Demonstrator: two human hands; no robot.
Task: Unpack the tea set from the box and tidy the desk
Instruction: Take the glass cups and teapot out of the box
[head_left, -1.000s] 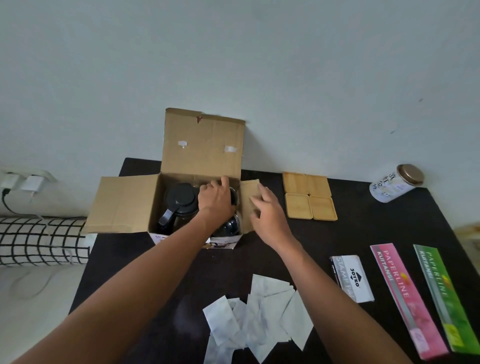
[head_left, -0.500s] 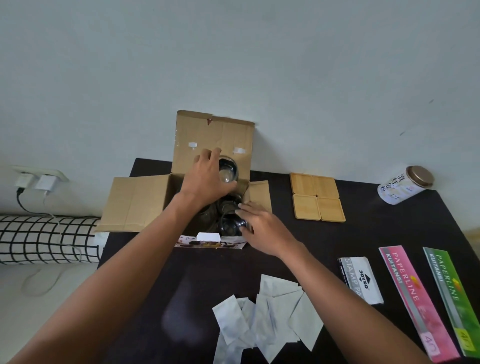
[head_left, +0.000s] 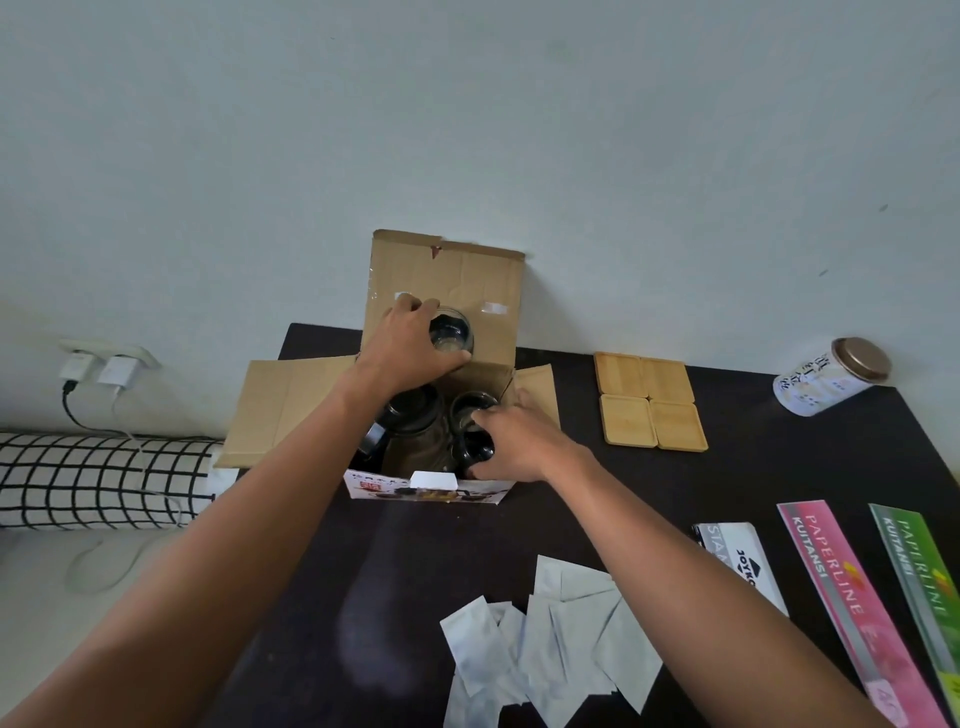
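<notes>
- The cardboard box (head_left: 291, 410) stands open on the dark surface (head_left: 779, 467) by the wall, its back flap upright and its side flaps spread out.
- Inside the box, just below the left hand's fingers (head_left: 410, 312), a dark-lidded teapot (head_left: 410, 415) sits partly hidden under the left forearm.
- The left hand (head_left: 410, 348) is raised above the box opening in front of the back flap, its fingers curled round a small glass cup (head_left: 451, 338) that is lifted clear of the box.
- The right hand (head_left: 519, 441) reaches into the box's right side, its fingers and thumb closed round a second glass cup (head_left: 470, 449) that sits low in the box; another cup rim (head_left: 472, 402) shows just beyond those fingers.
- To the right of the right hand's fingers, four wooden coasters (head_left: 649, 402) lie in a square; farther right a tin (head_left: 826, 376) lies on its side.
- Nearer the person than both hands, white sachets (head_left: 550, 639) lie in a loose pile, with a stamp pad box (head_left: 743, 566) and two receipt books (head_left: 852, 597) to their right, cut off at the frame's edge.
- How deep the box is packed is hard to make out in its dark interior.
</notes>
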